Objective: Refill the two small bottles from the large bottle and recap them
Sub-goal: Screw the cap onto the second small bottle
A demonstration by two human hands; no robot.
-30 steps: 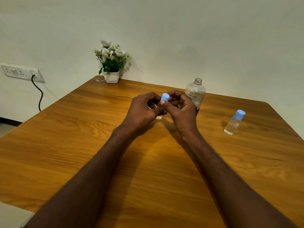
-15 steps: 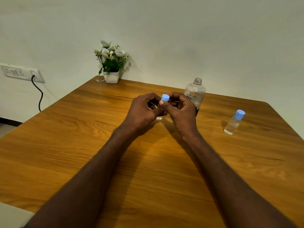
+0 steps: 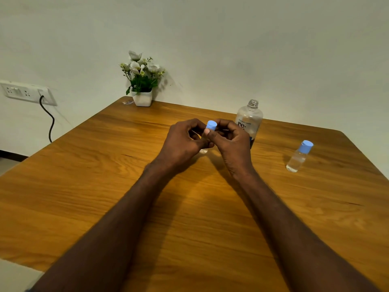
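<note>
Both hands meet over the middle of the wooden table (image 3: 105, 186). My left hand (image 3: 183, 142) wraps a small clear bottle (image 3: 203, 150), of which only the base shows below the fingers. My right hand (image 3: 231, 142) pinches the blue cap (image 3: 211, 125) on top of that bottle with thumb and fingers. Just behind my right hand stands the large clear bottle (image 3: 249, 121), uncapped, with dark lettering on its label. A second small bottle (image 3: 299, 157) with a blue cap stands alone to the right, holding clear liquid.
A white pot of artificial flowers (image 3: 143, 85) sits at the table's far left corner, with a small wrapper (image 3: 128, 102) beside it. A wall socket (image 3: 25, 92) with a black cable hangs at the left. The table's right edge runs close past the capped bottle.
The hands stay in the same spot. My right fingers have shifted slightly around the blue cap, and the cap sits a little differently turned.
</note>
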